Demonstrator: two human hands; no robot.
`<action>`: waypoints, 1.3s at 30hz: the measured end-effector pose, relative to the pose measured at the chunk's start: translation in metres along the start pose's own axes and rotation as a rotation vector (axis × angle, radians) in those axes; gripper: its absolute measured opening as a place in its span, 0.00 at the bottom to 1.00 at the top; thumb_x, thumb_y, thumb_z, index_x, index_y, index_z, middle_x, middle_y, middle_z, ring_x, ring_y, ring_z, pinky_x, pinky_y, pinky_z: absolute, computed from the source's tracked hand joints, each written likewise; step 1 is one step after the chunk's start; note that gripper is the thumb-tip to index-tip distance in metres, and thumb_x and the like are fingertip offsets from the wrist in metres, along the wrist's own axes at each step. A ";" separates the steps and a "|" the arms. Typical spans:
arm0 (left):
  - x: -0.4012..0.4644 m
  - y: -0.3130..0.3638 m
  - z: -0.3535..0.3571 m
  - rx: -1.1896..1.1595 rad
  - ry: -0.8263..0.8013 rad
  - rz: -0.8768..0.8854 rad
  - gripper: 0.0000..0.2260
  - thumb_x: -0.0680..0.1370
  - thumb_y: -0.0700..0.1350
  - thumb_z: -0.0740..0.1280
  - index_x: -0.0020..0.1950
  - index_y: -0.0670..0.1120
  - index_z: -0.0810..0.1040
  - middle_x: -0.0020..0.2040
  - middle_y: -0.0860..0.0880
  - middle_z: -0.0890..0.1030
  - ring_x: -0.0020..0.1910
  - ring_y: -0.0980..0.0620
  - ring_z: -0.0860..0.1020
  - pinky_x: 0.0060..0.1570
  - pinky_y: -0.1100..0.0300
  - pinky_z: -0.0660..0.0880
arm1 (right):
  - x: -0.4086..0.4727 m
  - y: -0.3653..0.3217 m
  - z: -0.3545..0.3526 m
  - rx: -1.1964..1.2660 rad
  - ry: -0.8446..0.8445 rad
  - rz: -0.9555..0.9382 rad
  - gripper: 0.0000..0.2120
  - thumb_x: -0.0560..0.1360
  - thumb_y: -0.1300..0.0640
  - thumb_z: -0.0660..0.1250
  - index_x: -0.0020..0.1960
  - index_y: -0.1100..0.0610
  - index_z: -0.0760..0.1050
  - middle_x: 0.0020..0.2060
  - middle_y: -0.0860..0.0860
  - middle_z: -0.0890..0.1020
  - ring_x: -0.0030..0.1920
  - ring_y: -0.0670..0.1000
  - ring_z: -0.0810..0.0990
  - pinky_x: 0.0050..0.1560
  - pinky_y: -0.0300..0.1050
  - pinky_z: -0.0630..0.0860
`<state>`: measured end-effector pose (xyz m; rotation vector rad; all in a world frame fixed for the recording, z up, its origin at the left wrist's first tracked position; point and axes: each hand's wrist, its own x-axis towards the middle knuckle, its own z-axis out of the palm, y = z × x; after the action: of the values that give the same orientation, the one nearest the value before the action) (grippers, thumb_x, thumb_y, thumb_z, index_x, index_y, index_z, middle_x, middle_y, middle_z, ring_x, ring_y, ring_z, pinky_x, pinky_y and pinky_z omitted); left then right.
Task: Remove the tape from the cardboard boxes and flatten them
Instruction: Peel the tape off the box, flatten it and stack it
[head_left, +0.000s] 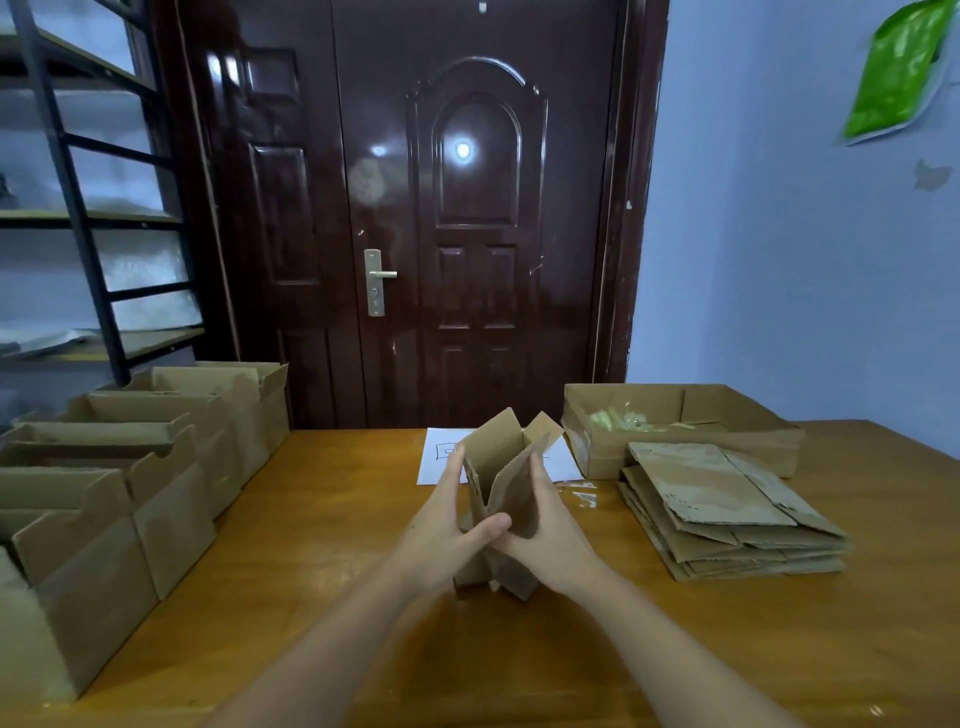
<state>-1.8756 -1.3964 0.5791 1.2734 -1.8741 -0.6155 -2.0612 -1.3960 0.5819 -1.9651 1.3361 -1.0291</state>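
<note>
Here, left hand and right hand pressing a collapsing box between flat palms, open tray box holding tape scraps

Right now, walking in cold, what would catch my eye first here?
First, the two bare hands at the middle of the wooden table: the left hand and right hand press a small brown cardboard box half collapsed between them. To the right lies a stack of flattened brown cardboard; along the left edge stands a row of open brown cardboard boxes. Behind looms a glossy dark brown door.
</note>
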 end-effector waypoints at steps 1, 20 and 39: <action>0.002 0.003 0.003 -0.023 -0.019 0.017 0.50 0.70 0.79 0.66 0.82 0.69 0.38 0.83 0.66 0.49 0.82 0.59 0.54 0.78 0.51 0.62 | 0.000 -0.002 -0.001 0.010 -0.013 0.001 0.57 0.68 0.32 0.74 0.78 0.33 0.33 0.82 0.41 0.52 0.80 0.51 0.57 0.76 0.61 0.65; 0.012 0.025 -0.004 -0.069 -0.068 0.054 0.37 0.78 0.74 0.58 0.84 0.63 0.55 0.79 0.71 0.57 0.77 0.72 0.56 0.78 0.61 0.58 | 0.001 -0.014 -0.018 0.051 0.114 -0.067 0.34 0.82 0.61 0.64 0.79 0.37 0.57 0.64 0.28 0.73 0.62 0.26 0.70 0.59 0.22 0.68; 0.020 -0.006 -0.045 -0.128 0.017 -0.224 0.59 0.63 0.55 0.85 0.85 0.57 0.53 0.73 0.58 0.57 0.70 0.54 0.62 0.73 0.46 0.67 | 0.020 -0.011 -0.072 0.251 0.062 0.167 0.50 0.78 0.48 0.72 0.82 0.43 0.36 0.81 0.46 0.57 0.75 0.46 0.62 0.73 0.50 0.62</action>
<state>-1.8396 -1.4156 0.6077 1.4090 -1.6624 -0.8260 -2.1106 -1.4126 0.6361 -1.6218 1.3097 -1.1245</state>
